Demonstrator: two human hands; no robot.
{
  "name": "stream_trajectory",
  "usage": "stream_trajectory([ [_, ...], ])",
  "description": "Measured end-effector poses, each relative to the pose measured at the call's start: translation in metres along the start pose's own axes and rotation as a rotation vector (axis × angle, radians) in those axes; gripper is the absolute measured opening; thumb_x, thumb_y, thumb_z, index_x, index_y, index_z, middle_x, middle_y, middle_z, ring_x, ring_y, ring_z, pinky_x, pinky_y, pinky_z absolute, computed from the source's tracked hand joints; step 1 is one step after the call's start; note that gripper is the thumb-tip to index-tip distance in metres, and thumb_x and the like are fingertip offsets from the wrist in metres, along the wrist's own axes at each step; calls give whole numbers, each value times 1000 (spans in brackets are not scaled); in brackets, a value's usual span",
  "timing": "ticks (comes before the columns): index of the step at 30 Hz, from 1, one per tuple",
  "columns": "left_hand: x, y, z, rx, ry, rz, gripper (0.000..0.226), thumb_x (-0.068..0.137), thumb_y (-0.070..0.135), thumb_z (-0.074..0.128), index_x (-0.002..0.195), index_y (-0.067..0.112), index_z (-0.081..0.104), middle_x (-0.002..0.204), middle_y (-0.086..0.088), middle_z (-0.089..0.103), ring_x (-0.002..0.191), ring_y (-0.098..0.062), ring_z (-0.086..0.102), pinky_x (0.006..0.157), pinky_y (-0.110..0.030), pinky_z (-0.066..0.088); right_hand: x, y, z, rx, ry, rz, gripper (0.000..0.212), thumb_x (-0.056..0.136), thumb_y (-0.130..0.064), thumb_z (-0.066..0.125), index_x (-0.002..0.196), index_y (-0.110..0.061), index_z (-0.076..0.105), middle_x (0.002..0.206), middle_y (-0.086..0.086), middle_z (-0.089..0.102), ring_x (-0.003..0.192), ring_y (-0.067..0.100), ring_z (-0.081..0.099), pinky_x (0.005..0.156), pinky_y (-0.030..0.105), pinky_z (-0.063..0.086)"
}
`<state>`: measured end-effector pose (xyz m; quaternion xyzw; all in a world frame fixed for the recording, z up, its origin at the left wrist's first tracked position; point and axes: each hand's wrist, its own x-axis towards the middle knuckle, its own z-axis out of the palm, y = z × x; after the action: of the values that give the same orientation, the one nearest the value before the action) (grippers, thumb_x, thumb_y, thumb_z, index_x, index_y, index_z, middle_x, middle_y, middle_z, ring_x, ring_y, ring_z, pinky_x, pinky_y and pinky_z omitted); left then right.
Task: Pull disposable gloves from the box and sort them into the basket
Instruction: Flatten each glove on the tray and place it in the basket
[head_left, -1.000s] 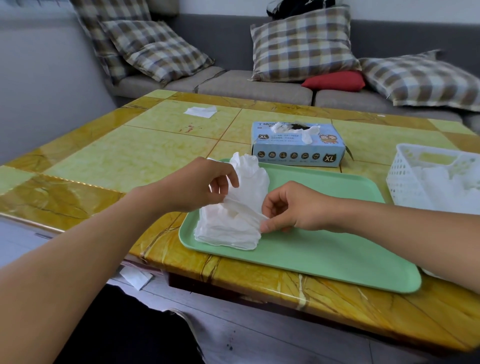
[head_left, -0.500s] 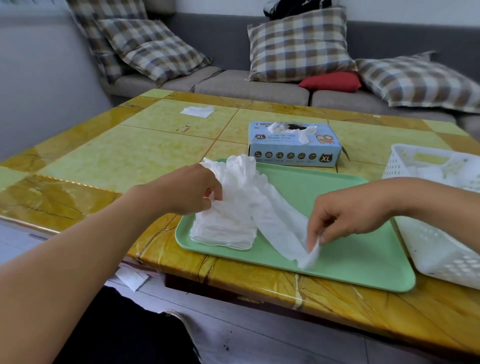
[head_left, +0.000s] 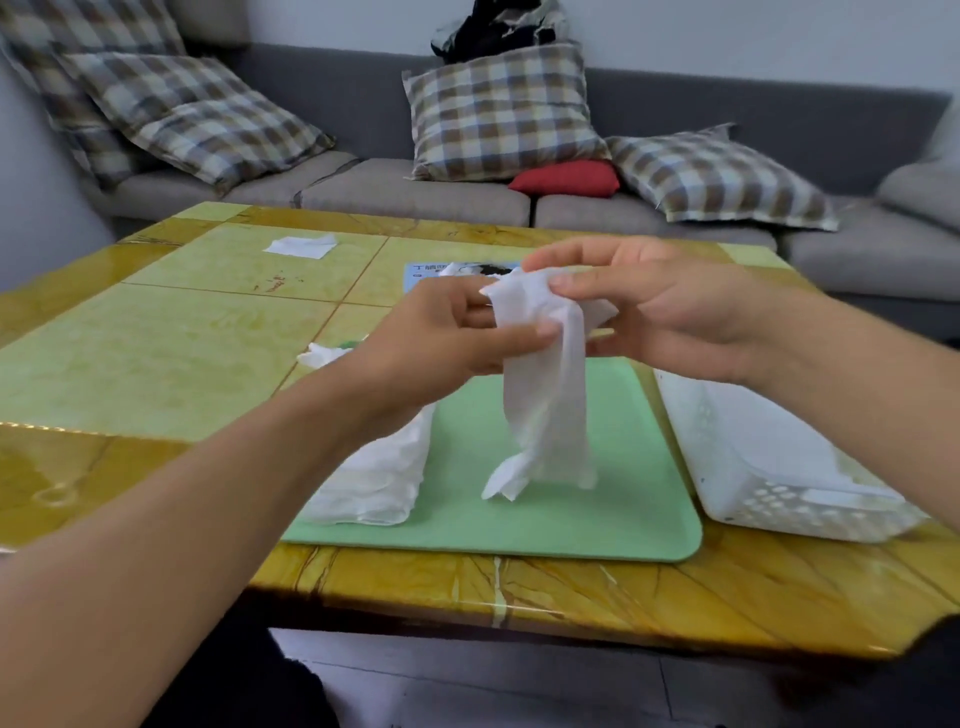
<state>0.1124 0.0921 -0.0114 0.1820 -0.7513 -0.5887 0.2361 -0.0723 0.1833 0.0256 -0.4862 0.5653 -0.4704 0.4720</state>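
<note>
A white disposable glove (head_left: 545, 395) hangs in the air over the green tray (head_left: 582, 499). My left hand (head_left: 447, 332) pinches its top edge from the left. My right hand (head_left: 660, 312) pinches the same edge from the right. The glove's lower end dangles just above the tray. A pile of white gloves (head_left: 374, 478) lies on the tray's left side, partly behind my left forearm. The blue glove box (head_left: 431, 270) stands behind my hands and is mostly hidden. The white perforated basket (head_left: 753, 467) sits right of the tray with gloves inside.
A yellow marble-patterned table (head_left: 182, 338) carries everything; its front edge is close to me. A white paper scrap (head_left: 301, 245) lies at the far left. A grey sofa with checked cushions (head_left: 498, 114) stands behind the table.
Both hands have risen from the tray and lifted one glove off the pile. The view has shifted, so the basket now lies nearer the tray.
</note>
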Motion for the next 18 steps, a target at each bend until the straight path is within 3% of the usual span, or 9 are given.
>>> stream_trajectory([
  [3, 11, 8, 6, -255, -21, -50, 36, 87, 19, 65, 121, 10, 69, 115, -10, 75, 97, -22, 72, 85, -32, 60, -6, 1, -8, 185, 32, -10, 46, 85, -21, 67, 130, -14, 63, 113, 7, 68, 94, 20, 63, 83, 35, 52],
  [6, 21, 9, 6, -335, -74, -124, 23, 98, 17, 57, 113, 14, 74, 111, -7, 76, 91, -18, 73, 83, -31, 60, -12, 14, -17, 333, -24, 99, 42, 87, -19, 64, 129, -13, 66, 127, 6, 68, 107, 20, 64, 98, 33, 51],
  [8, 28, 2, 7, -257, -68, -206, 21, 100, 17, 57, 103, 16, 78, 104, -3, 77, 89, -15, 73, 84, -31, 60, -11, 24, -22, 369, -13, 162, 46, 84, -13, 66, 130, -13, 64, 127, 6, 69, 107, 18, 66, 94, 30, 54],
  [11, 44, -14, 7, -39, 30, -319, 10, 97, 18, 65, 93, 17, 75, 87, 4, 76, 72, -7, 69, 62, -20, 56, 3, 41, -27, 235, 131, 198, 47, 76, -6, 72, 123, -11, 67, 115, 10, 73, 96, 20, 71, 84, 31, 59],
  [14, 63, -21, 3, 79, 182, -137, 9, 96, 21, 67, 91, 18, 74, 90, 1, 74, 81, -15, 66, 81, -30, 56, 20, 38, -35, 33, 379, -24, 48, 79, 0, 77, 125, -8, 66, 108, 8, 73, 91, 17, 69, 78, 25, 55],
  [18, 69, 7, -7, 119, 354, 288, 15, 99, 17, 63, 105, 9, 74, 105, -9, 77, 89, -12, 66, 93, -35, 57, 21, -3, -45, -166, 485, -507, 50, 81, 5, 77, 124, -16, 62, 102, 3, 77, 93, 14, 73, 82, 27, 58],
])
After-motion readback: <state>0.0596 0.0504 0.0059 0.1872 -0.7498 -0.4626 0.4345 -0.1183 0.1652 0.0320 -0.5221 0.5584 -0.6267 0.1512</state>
